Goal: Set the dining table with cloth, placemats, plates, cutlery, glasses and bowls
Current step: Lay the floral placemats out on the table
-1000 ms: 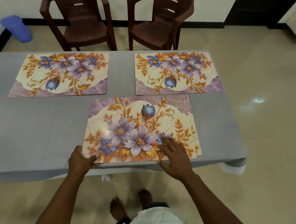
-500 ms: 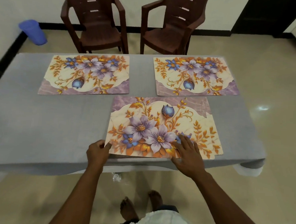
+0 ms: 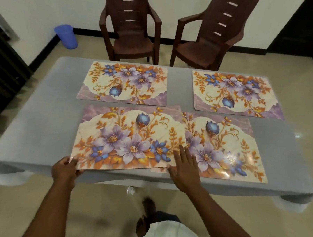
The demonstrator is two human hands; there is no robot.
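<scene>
Left hand [image 3: 65,169] pinches the near-left corner of the top placemat [image 3: 129,140], a tight grip with thumb on the printed face. Right hand [image 3: 184,169] lies flat, fingers spread wide, pressing where that mat overlaps the second near placemat [image 3: 223,149]; a sliver of something sits under both, hard to tell what. Two more placemats, far left [image 3: 125,84] and far right [image 3: 235,94], sit apart on the grey cloth [image 3: 33,130] covering the desk. Four mats counted. Beyond: two brown chairs [image 3: 133,30] and one blue bin [image 3: 66,36] on the floor.
</scene>
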